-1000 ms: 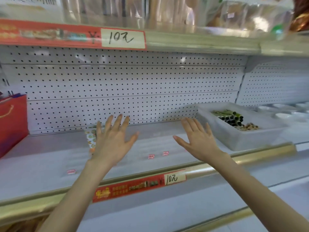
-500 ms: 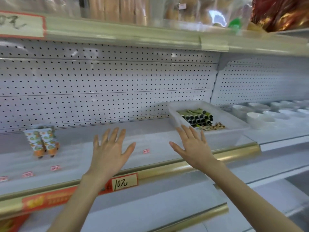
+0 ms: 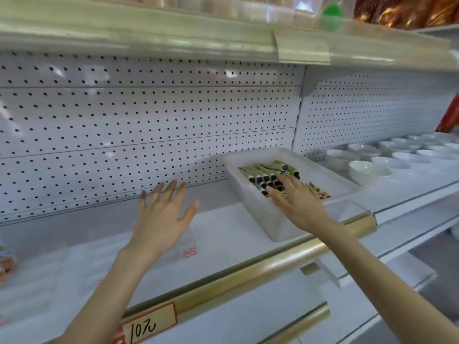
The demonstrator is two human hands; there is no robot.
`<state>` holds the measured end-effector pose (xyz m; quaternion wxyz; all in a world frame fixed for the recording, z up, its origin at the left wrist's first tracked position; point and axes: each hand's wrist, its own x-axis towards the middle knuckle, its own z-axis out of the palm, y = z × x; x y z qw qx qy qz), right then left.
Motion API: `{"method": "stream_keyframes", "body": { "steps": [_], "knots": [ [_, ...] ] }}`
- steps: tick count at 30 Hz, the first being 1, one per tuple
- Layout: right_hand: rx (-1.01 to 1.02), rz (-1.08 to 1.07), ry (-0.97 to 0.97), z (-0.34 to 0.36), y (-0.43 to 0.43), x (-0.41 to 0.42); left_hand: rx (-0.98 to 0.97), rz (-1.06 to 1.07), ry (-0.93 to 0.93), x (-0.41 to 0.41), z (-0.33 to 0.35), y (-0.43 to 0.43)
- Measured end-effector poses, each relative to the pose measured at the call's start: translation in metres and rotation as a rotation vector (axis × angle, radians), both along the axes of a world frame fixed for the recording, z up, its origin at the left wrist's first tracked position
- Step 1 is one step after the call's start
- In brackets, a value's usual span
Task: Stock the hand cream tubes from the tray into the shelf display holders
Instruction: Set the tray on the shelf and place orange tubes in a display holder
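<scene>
Right hand (image 3: 295,202) now reaching into tray (image 3: 260,219) at right end of shelf (image 3: 223,234), grip wide, fingers (image 3: 284,180) settling over hand cream tubes (image 3: 263,173); left hand (image 3: 161,214) hovering, grip wide. Picking beginning.

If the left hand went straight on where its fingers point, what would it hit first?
Probably the perforated back panel, low down near the shelf; nothing shows between the left hand and it, though depth is hard to judge.

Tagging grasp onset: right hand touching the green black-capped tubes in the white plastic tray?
Cannot tell. Head view: right hand, fingers straight, overlaps the green black-capped tubes in the white plastic tray; no contact or gap shows plainly.
</scene>
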<state>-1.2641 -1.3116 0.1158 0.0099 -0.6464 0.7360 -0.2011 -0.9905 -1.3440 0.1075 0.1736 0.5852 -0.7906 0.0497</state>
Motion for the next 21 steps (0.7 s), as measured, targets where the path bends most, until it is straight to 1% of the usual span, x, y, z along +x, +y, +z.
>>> {"method": "stream_keyframes", "body": {
  "steps": [6, 10, 14, 21],
  "knots": [
    [0.008, -0.006, -0.05, 0.006, -0.023, -0.023, 0.037, -0.058, -0.057, -0.027, -0.004, -0.029],
    [0.073, 0.045, -0.05, 0.009, -0.038, -0.037, 0.079, -0.06, -0.037, -0.038, -0.005, -0.039],
    [0.166, 0.137, -0.073, 0.014, -0.058, -0.051, 0.074, -0.058, -0.007, -0.055, 0.0, -0.043],
    [0.351, 0.412, -0.11, 0.024, -0.098, -0.061, 0.074, 0.04, -0.031, -0.097, 0.001, -0.045]
  ]
}}
